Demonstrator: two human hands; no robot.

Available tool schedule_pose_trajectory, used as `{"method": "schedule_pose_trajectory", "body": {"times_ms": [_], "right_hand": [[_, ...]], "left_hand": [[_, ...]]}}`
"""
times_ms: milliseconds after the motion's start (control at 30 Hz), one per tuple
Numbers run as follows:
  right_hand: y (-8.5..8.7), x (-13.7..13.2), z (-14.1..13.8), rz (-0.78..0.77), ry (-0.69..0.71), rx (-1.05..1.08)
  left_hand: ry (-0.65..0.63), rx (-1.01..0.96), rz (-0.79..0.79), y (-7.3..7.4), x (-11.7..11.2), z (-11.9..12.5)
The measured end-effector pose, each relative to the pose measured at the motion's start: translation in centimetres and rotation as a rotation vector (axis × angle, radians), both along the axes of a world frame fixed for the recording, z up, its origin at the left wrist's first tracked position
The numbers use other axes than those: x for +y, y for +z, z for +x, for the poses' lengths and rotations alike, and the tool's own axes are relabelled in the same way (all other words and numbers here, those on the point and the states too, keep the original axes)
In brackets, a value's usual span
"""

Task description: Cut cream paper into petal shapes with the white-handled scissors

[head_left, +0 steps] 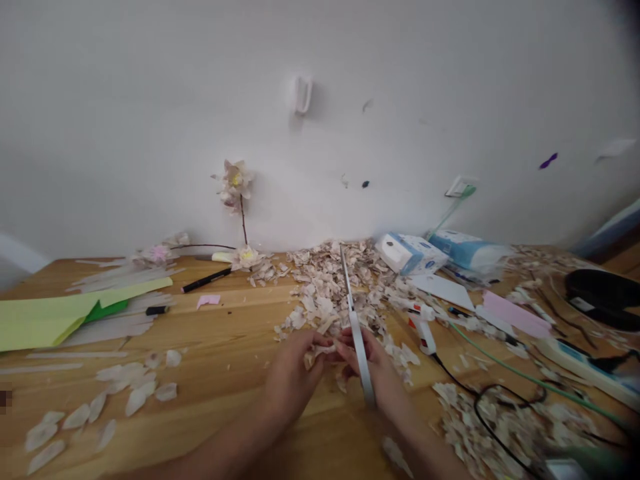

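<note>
My left hand (pixel 293 370) and my right hand (pixel 383 370) meet low in the middle of the wooden table (pixel 225 340). Between their fingertips they pinch a small pale paper petal (pixel 320 350). A long grey-white strip (pixel 356 327) rises from my right hand and points away toward the wall; it looks held in that hand. Both hands have their fingers closed. Just beyond them lies a heap of pale paper scraps (pixel 330 287).
A white glue gun (pixel 423 323) with a black cord lies right of my hands. Cut petals (pixel 130 390) lie at the left, with green paper sheets (pixel 55 313), a black pen (pixel 206 281) and paper flowers (pixel 235 183). Tissue packs (pixel 410 252) and a power strip (pixel 585 360) sit at the right.
</note>
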State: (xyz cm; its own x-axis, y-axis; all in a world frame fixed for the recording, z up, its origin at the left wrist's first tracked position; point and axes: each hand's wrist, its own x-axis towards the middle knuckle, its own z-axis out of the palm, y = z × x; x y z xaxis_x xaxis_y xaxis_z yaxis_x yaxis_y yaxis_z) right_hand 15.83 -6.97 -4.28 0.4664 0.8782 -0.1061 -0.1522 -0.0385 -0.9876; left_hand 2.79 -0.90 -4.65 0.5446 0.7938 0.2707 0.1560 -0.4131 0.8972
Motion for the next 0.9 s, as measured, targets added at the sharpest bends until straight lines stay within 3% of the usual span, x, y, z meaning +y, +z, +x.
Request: {"method": "schedule_pose_trajectory", "body": {"times_ms": [133, 333, 500, 600, 767, 900], "right_hand": [[-0.3, 0.7, -1.2, 0.049, -0.028, 0.022], [-1.6, 0.7, -2.0, 0.041, -0.106, 0.068], [-2.0, 0.7, -1.9, 0.025, -0.14, 0.065], [-2.0, 0.6, -2.2, 0.031, -0.159, 0.06], [-2.3, 0.1, -2.3, 0.026, -0.194, 0.035], [-2.9, -0.4, -1.8, 0.069, -0.172, -0.173]], "left_hand": [[0.008, 0.033, -0.021, 0.0, 0.0, -1.0], [-0.121, -0.078, -0.284, 0.0, -0.2, -1.0], [-0.153, -0.097, -0.331, 0.2, -0.3, -1.2], [-0.115, -0.124, -0.391, 0.1, -0.3, -1.1], [-0.044, -0.236, -0.655, -0.5, 0.1, -0.6], [-0.047, -0.208, -0.778, -0.6, 0.5, -0.6]]}}
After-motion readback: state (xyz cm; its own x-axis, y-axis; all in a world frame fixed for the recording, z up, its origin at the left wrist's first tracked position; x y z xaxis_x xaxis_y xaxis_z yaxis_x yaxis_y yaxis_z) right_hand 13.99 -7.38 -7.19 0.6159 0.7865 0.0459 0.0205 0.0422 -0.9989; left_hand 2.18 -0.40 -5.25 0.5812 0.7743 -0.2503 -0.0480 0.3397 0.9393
